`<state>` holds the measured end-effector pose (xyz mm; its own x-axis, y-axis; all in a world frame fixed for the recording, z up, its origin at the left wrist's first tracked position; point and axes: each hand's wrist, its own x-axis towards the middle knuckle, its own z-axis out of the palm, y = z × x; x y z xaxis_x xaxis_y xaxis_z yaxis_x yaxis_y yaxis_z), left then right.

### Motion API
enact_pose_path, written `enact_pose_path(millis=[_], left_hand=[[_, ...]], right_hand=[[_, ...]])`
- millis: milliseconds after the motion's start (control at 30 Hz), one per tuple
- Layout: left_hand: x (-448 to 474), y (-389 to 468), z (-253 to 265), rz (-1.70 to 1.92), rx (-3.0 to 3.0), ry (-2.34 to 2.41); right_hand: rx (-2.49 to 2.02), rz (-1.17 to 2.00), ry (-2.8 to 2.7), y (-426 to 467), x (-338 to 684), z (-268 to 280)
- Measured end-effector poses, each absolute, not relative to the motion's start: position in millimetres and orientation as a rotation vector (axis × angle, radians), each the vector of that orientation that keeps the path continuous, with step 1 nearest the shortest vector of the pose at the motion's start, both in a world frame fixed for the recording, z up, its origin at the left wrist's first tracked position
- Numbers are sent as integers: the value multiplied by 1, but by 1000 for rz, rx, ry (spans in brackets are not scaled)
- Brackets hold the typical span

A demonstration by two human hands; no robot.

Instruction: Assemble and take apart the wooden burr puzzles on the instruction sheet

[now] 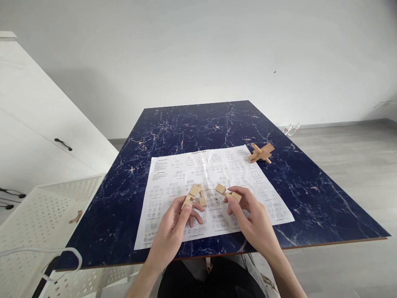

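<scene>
Notched wooden puzzle pieces (194, 191), pinched in the half-curled left hand (176, 221) above the printed sheet (176, 165), sit just left of a notched bar (221, 189), its long axis slanting roughly toward them, pinched by the half-curled right hand (252, 212).

The left hand (174, 219) pinches a cluster of notched pale wooden pieces (194, 191); the right hand (253, 215) holds another notched wooden piece (221, 189), apart from the cluster; beneath both lies a creased printed sheet (170, 174) on a blue marbled table (192, 128). A crossed wooden assembly (263, 155) rests at the sheet's far right corner; a white cabinet (40, 103) stands left.
</scene>
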<state>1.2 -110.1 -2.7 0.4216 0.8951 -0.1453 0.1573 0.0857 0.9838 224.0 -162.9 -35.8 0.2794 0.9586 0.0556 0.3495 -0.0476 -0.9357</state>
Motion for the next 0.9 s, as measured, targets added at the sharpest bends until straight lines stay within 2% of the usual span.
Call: enact_pose_path(millis=[533, 900], left_hand=[[1, -112, -5, 738, 1388, 992], [2, -113, -4, 791, 1339, 1012]], right_hand=[[-1571, 668, -1383, -161, 224, -34], [-1528, 722, -1404, -162, 225, -32]])
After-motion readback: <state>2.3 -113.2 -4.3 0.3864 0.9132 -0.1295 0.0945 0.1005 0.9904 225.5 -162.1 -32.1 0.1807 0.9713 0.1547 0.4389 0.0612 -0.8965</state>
